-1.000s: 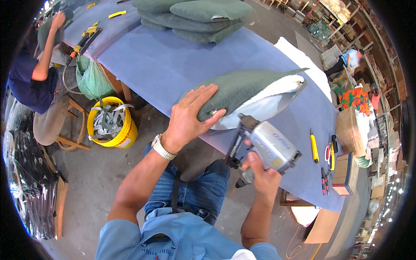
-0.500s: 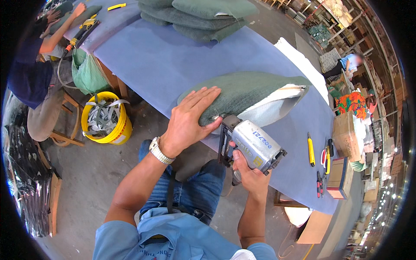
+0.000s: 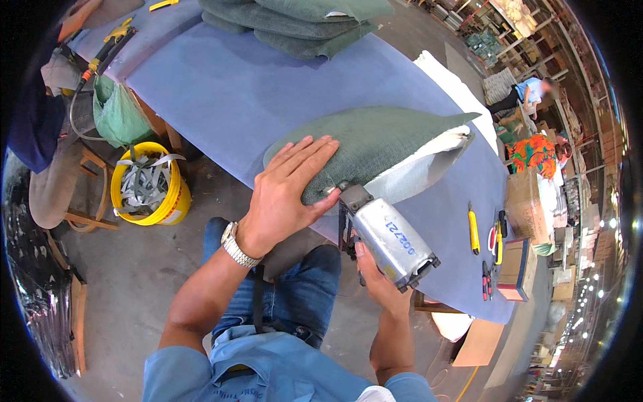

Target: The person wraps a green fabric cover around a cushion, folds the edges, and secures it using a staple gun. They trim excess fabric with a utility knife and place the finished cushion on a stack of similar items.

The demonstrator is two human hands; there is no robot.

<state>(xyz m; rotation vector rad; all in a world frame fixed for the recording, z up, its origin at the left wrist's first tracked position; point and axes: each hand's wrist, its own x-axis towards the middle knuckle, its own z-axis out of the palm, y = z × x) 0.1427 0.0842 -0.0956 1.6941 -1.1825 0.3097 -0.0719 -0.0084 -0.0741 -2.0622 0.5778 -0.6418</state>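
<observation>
A dark green fabric-covered cushion pad [image 3: 375, 137] lies tilted on the blue-topped table, its white underside and the folded cloth edge showing on the right. My left hand [image 3: 284, 184], a metal-band watch at its wrist, rests on the pad with its fingers laid out flat over the cloth. Its thumb points along the near edge. Wrapped round a silver pneumatic staple gun [image 3: 392, 241], my right hand [image 3: 383, 285] keeps the tool's nose at that edge, close beside my left thumb. The handle is mostly hidden under the gun's body.
More green pads [image 3: 295, 27] are stacked at the table's [image 3: 221, 87] far side. A yellow cutter [image 3: 473, 228], scissors and pliers lie right, beside boxes [image 3: 517, 268]. Left of my legs stands a yellow bucket [image 3: 175, 201] of strips. A co-worker sits at far left.
The staple gun has turned a little, its rear end swinging down and toward me, with its nose still at the pad's edge. My view has shifted slightly; my left hand stays on the pad.
</observation>
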